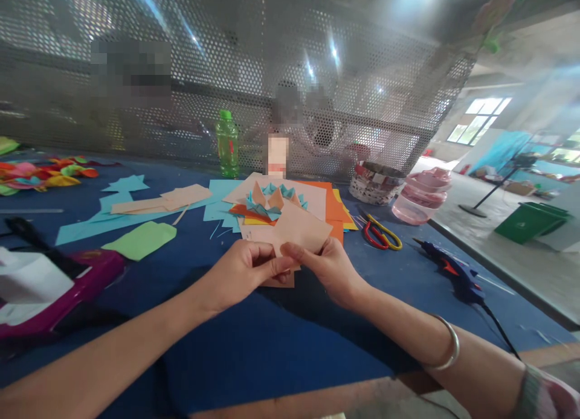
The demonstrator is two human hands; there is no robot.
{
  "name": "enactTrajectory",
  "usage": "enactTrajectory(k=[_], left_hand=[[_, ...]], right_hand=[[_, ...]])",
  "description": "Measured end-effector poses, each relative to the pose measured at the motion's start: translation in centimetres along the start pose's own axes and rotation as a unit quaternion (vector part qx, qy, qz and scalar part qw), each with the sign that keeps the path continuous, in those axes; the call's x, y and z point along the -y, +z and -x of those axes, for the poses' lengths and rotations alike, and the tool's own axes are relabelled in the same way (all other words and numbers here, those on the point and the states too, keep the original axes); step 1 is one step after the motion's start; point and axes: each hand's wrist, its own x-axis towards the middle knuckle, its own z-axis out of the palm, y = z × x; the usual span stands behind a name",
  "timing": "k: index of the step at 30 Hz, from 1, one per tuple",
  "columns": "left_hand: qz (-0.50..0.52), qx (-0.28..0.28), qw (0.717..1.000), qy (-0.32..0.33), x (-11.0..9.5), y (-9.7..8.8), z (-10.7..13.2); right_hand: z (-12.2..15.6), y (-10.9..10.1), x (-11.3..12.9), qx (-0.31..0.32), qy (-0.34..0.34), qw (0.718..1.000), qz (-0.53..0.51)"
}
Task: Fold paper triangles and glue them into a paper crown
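Note:
Both my hands hold a peach-coloured sheet of paper (294,229) above the blue table (272,340). My left hand (242,274) pinches the sheet's near left edge, fingers closed on it. My right hand (326,268) pinches the near right edge, thumb on top. Just behind the sheet lies a stack of orange, yellow and peach paper (333,204) with small folded peach and teal pieces (269,200) on it.
Red-and-yellow scissors (380,233) and a blue glue gun (453,274) lie to the right, with a pink jar (421,195) and a woven basket (376,182) behind. Teal and green paper scraps (140,238) lie left, a green bottle (227,144) stands at the back by the perforated screen, a magenta tool (67,286) near left.

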Motion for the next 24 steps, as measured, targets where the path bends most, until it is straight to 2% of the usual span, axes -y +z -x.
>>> enactTrajectory(k=[3, 11, 19, 24], left_hand=[[0.022, 0.012, 1.0, -0.002, 0.1, 0.3, -0.1], [-0.164, -0.046, 0.984, 0.047, -0.1, 0.0, 0.4], [-0.152, -0.063, 0.984, 0.062, -0.1, -0.3, 0.2], [-0.128, -0.057, 0.989, 0.049, 0.4, -1.2, -0.2]], right_hand=[[0.2, 0.2, 0.2, 0.009, 0.003, 1.0, -0.001], [0.3, 0.3, 0.5, 0.016, -0.036, 0.999, -0.008], [0.3, 0.3, 0.4, -0.017, -0.01, 1.0, -0.006], [0.0, 0.1, 0.5, -0.042, -0.003, 0.999, -0.01]])
